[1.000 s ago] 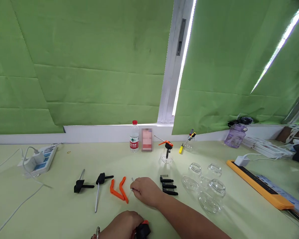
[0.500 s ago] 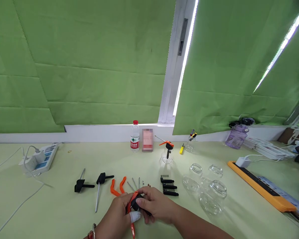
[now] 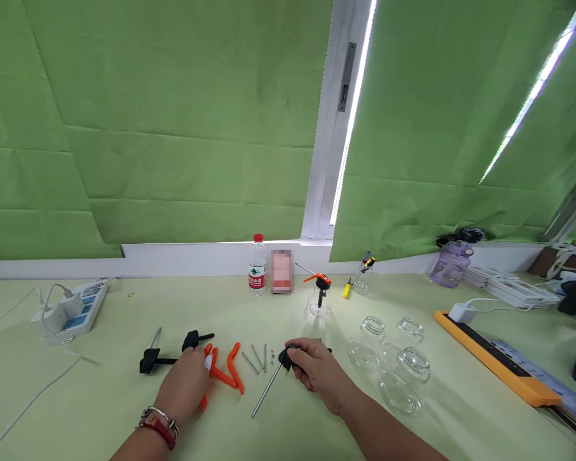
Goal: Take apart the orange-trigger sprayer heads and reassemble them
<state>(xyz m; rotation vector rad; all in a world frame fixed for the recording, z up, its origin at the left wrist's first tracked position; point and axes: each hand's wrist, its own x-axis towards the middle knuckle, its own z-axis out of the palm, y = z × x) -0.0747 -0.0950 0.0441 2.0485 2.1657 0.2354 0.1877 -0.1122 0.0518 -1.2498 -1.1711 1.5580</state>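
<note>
My right hand (image 3: 317,371) is closed round a black handle with a long metal rod (image 3: 267,389) that slants down to the left onto the table. My left hand (image 3: 186,384) rests with curled fingers on the orange bent levers (image 3: 230,370), gripping one of them. Just beyond its fingers lie two black-handled rod parts (image 3: 150,360) (image 3: 196,338). A few thin metal pins (image 3: 258,357) lie between the two hands. Small black pieces sit behind my right hand, mostly hidden.
Several clear glass jars (image 3: 393,365) stand right of my right hand. Farther back are an assembled jar with orange trigger (image 3: 319,294), a water bottle (image 3: 257,267) and a purple bottle (image 3: 452,264). A power strip (image 3: 72,308) lies left, an orange-edged board (image 3: 494,357) right.
The hands, joined over a black-and-orange part half a second ago, have parted. The left went left to the orange levers; the right now holds the black-handled rod.
</note>
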